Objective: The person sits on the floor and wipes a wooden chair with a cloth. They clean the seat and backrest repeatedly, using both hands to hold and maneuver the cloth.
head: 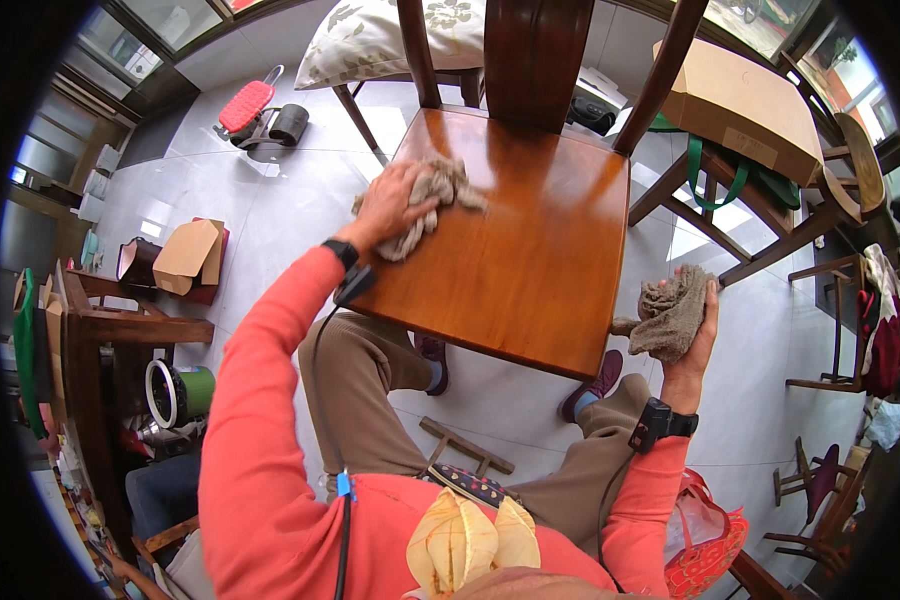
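Note:
A wooden chair with a glossy brown seat (510,247) stands before me, its backrest on the far side. On the seat's left edge, my left hand (394,201) presses down on a crumpled grey-brown cloth (450,184). Beyond the right edge of the seat, my right hand (701,337) holds up a second, bunched grey-brown cloth (671,311), with a loose end of it close to the seat's side. Both wrists carry black bands with cables.
Behind the chair is another with a patterned cushion (390,45). A cardboard box (742,105) rests on a chair at right. A red-padded wheeled device (247,109), an open carton (189,255) and a green bin (191,391) are at left. A small wooden frame (465,446) lies between my feet.

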### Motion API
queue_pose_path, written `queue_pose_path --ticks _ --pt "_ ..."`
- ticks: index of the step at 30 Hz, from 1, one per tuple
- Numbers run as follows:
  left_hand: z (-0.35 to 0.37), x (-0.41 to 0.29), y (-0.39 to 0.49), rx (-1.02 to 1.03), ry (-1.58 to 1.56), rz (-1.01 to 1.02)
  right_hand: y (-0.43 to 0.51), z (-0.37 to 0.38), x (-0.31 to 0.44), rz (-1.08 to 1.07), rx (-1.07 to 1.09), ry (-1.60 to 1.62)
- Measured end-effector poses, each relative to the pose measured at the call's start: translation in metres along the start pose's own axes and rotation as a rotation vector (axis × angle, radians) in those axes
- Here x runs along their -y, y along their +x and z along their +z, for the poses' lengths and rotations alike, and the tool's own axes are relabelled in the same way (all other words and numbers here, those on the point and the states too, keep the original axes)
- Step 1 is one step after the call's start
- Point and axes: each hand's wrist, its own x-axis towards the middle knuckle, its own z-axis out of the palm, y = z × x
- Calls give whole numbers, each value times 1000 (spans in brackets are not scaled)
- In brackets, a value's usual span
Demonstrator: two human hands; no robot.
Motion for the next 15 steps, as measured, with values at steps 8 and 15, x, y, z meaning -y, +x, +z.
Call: queue_pose_path --ticks 8,15 --pt "38 37 111 -185 132 -169 5 -10 6 -47 -32 -45" --pt "31 19 65 -153 156 -129 5 -3 3 -60 -25 -45"
